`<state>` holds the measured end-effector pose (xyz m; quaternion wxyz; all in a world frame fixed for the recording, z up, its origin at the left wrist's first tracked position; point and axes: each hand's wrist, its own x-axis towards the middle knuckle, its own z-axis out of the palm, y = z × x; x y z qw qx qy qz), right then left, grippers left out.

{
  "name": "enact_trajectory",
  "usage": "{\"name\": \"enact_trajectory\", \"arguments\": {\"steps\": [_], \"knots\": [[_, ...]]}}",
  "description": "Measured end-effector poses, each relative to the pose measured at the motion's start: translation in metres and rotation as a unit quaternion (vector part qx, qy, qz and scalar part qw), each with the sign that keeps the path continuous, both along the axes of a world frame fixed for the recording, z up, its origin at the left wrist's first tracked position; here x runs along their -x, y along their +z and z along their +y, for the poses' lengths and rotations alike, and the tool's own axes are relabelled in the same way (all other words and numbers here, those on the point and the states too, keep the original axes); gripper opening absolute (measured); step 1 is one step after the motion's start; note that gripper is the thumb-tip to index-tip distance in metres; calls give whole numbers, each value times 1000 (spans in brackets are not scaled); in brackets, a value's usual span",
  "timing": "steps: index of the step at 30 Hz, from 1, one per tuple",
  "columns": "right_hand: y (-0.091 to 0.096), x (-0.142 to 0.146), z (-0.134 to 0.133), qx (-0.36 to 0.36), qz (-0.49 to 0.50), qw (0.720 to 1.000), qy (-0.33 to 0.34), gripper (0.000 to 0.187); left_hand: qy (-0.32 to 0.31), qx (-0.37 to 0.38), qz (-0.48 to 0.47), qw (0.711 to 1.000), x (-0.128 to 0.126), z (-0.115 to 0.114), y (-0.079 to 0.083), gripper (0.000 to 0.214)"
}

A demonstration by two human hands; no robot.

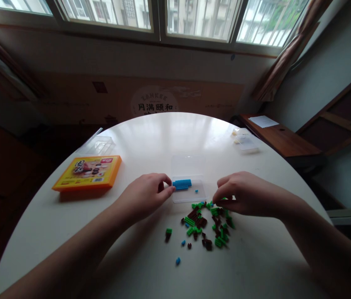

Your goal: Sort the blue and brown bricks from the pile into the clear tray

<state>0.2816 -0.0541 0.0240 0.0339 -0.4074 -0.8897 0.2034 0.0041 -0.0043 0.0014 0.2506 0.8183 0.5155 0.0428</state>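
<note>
A shallow clear plastic box (198, 195) with its lid (189, 164) folded back lies at the middle of the table. Inside it are a joined blue block of toy bricks (182, 185) and one loose blue brick (196, 191). My left hand (152, 193) has its thumb and forefinger closed on the box's left edge, beside the blue block. Over the far right side of a brick pile (197, 218), my right hand (237, 194) is pinched, with a small blue brick (212, 204) at its fingertips. The pile is mostly green and brown pieces.
Loose blue bricks (178, 261) and a green-brown piece (168, 234) lie on the white round table (138, 265). An orange-yellow box (88, 172) sits at left, before a clear plastic tray (99, 145). Another clear container (246, 141) stands at far right.
</note>
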Motion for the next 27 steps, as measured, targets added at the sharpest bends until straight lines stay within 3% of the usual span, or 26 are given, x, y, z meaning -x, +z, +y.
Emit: {"name": "enact_trajectory", "arguments": {"steps": [11, 18, 27], "knots": [[-1, -5, 3, -9, -17, 1000, -9, 20, -6, -4, -8, 1000, 1, 0, 1, 41], [-3, -6, 3, -54, -14, 997, -46, 15, -4, -3, -9, 1000, 1, -1, 1, 42], [-6, 2, 2, -36, -58, 995, -71, 12, -5, -1, -10, 1000, 1, -1, 1, 42]]}}
